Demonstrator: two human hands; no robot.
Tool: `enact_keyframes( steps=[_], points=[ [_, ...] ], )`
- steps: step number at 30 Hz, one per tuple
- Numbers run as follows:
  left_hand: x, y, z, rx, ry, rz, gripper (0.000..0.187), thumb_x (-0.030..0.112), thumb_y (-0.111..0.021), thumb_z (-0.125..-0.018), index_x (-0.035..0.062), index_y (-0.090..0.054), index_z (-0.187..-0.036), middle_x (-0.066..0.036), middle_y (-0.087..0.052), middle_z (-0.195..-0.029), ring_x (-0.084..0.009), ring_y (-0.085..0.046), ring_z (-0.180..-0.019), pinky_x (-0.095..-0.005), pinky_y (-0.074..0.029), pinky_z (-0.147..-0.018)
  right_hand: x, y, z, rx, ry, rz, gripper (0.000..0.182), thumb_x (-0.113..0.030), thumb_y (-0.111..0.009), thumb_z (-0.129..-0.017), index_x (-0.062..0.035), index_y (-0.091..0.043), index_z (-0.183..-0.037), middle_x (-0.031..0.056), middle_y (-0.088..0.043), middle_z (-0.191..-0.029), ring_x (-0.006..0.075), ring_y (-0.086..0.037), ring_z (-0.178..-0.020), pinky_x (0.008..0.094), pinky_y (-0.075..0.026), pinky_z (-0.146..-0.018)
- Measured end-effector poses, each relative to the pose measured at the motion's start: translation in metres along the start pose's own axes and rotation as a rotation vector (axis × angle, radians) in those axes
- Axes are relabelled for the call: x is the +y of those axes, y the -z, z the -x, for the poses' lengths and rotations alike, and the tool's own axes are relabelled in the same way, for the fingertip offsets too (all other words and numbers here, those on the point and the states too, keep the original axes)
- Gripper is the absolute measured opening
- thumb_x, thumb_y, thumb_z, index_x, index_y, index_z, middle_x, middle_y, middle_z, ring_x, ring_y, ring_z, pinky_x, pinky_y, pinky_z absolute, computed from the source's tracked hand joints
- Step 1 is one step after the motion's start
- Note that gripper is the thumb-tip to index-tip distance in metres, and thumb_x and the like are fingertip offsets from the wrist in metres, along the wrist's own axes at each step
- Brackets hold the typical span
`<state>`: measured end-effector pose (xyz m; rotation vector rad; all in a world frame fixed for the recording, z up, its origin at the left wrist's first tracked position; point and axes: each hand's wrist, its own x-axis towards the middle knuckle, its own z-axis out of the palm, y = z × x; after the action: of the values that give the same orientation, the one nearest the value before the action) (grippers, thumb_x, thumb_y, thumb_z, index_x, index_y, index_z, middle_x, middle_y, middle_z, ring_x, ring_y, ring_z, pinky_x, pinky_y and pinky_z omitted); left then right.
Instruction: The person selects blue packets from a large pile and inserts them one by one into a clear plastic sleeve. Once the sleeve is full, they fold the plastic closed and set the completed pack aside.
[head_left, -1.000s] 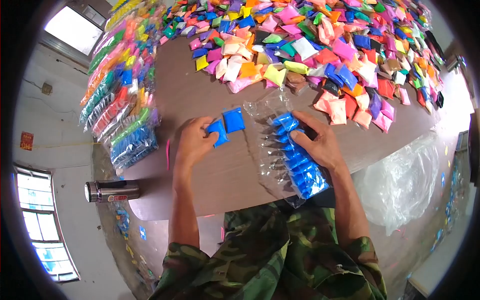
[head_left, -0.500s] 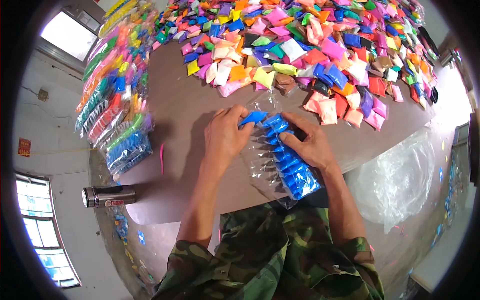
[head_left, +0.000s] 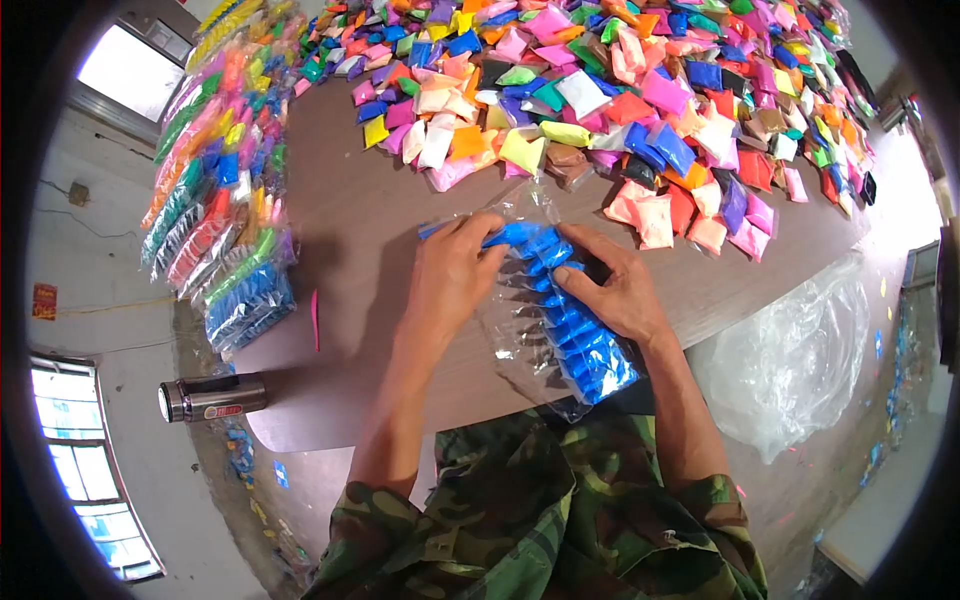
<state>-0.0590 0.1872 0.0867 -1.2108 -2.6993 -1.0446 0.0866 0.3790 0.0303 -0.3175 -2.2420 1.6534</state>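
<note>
The person's left hand (head_left: 452, 270) is at the upper left side of a clear bag (head_left: 518, 335), its fingers closed on a blue packet (head_left: 512, 236) that sits against the top end of a row of blue packets (head_left: 590, 335) inside the bag. A second blue packet (head_left: 431, 230) shows just past the knuckles of that hand; whether the fingers also grip it cannot be told. The right hand (head_left: 615, 290) clamps the row from the other side, thumb laid over the packets and fingers curled at their upper end. The bag lies on the brown tabletop (head_left: 350, 215), near its front edge. Beyond the hands spreads a heap of coloured packets (head_left: 600, 100); to the left are filled bags (head_left: 215, 215) in a long stack, a thin pink strip (head_left: 315, 320) and a metal flask (head_left: 215, 396). Crumpled clear plastic (head_left: 785, 360) lies past the right-hand table edge.
</note>
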Motion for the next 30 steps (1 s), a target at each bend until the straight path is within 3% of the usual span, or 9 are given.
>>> enact_keyframes(
  steps=[5, 8, 10, 14, 17, 20, 26, 29, 30],
  points=[
    [-0.003, -0.011, -0.012, -0.115, 0.148, 0.188, 0.024, 0.009, -0.08, -0.09, 0.0053, -0.077, -0.114, -0.018, -0.077, -0.092, -0.0263, -0.075, -0.079, -0.0381, -0.058, -0.072, -0.003, 0.001, 0.0, 0.011, -0.013, 0.024, 0.072, -0.029, -0.086, -0.088, -0.0039, -0.061, -0.151, 0.0208, -0.066, -0.148, 0.0312, -0.065, -0.136, 0.0412, -0.047, -0.117],
    [-0.004, -0.009, -0.018, -0.146, 0.076, 0.135, 0.023, 0.01, -0.074, -0.094, 0.0029, -0.075, -0.116, -0.023, -0.078, -0.099, -0.0362, -0.076, -0.085, -0.0432, -0.058, -0.077, -0.003, 0.001, -0.001, 0.023, 0.007, 0.095, 0.079, -0.031, -0.088, -0.087, -0.0032, -0.058, -0.154, 0.0214, -0.064, -0.151, 0.0323, -0.062, -0.139, 0.0419, -0.046, -0.119],
    [-0.011, -0.011, -0.02, -0.176, 0.074, 0.191, 0.023, 0.01, -0.073, -0.096, 0.0031, -0.075, -0.117, -0.022, -0.078, -0.1, -0.0365, -0.076, -0.087, -0.0433, -0.058, -0.078, 0.0, 0.002, -0.003, 0.018, 0.014, 0.101, 0.081, -0.031, -0.088, -0.086, -0.0025, -0.056, -0.155, 0.0217, -0.062, -0.153, 0.0326, -0.061, -0.141, 0.0424, -0.045, -0.12],
    [-0.026, -0.028, -0.02, -0.223, 0.063, 0.281, 0.027, 0.01, -0.073, -0.097, 0.0052, -0.075, -0.123, -0.017, -0.078, -0.095, -0.025, -0.075, -0.081, -0.0381, -0.057, -0.073, 0.002, 0.002, -0.008, -0.009, 0.004, 0.073, 0.083, -0.03, -0.09, -0.084, -0.0017, -0.057, -0.154, 0.022, -0.062, -0.153, 0.0328, -0.06, -0.142, 0.0426, -0.045, -0.12],
    [-0.028, -0.032, -0.02, -0.155, -0.012, 0.255, 0.027, 0.012, -0.073, -0.098, 0.0042, -0.075, -0.124, -0.018, -0.078, -0.097, -0.0256, -0.075, -0.085, -0.0385, -0.057, -0.076, -0.001, 0.003, -0.009, -0.01, 0.015, 0.089, 0.083, -0.028, -0.091, -0.082, -0.0014, -0.057, -0.154, 0.0217, -0.063, -0.151, 0.0319, -0.062, -0.139, 0.0415, -0.047, -0.118],
    [-0.016, -0.036, -0.021, -0.172, 0.124, 0.275, 0.025, 0.01, -0.07, -0.098, 0.0041, -0.075, -0.121, -0.021, -0.078, -0.106, -0.0406, -0.075, -0.097, -0.0433, -0.058, -0.084, -0.004, 0.004, -0.011, -0.005, 0.011, 0.097, 0.083, -0.027, -0.092, -0.082, -0.001, -0.058, -0.153, 0.0206, -0.064, -0.15, 0.0306, -0.064, -0.136, 0.0406, -0.048, -0.116],
    [-0.015, -0.033, -0.008, 0.094, -0.077, 0.212, 0.028, 0.014, -0.072, -0.098, 0.0036, -0.075, -0.123, -0.017, -0.077, -0.123, -0.0376, -0.075, -0.099, -0.0441, -0.059, -0.086, -0.003, 0.001, -0.01, -0.008, 0.006, 0.065, 0.082, -0.025, -0.092, -0.083, -0.0019, -0.058, -0.153, 0.0186, -0.064, -0.151, 0.0295, -0.063, -0.137, 0.041, -0.047, -0.118],
    [-0.014, 0.002, 0.003, 0.095, 0.17, 0.147, 0.031, 0.017, -0.075, -0.095, 0.0026, -0.075, -0.123, -0.017, -0.076, -0.125, -0.0349, -0.075, -0.096, -0.0445, -0.059, -0.088, -0.001, 0.002, -0.008, -0.008, 0.015, 0.091, 0.082, -0.026, -0.092, -0.083, -0.0035, -0.058, -0.154, 0.0189, -0.063, -0.152, 0.0298, -0.06, -0.141, 0.0417, -0.045, -0.12],
    [-0.026, 0.01, 0.005, 0.108, 0.169, 0.081, 0.033, 0.016, -0.076, -0.094, 0.0022, -0.075, -0.124, -0.017, -0.076, -0.122, -0.0317, -0.073, -0.089, -0.0427, -0.058, -0.084, -0.001, 0.003, -0.008, -0.008, 0.018, 0.108, 0.082, -0.026, -0.093, -0.083, -0.0041, -0.059, -0.154, 0.0191, -0.063, -0.152, 0.0298, -0.059, -0.142, 0.0419, -0.044, -0.121]
  ],
)
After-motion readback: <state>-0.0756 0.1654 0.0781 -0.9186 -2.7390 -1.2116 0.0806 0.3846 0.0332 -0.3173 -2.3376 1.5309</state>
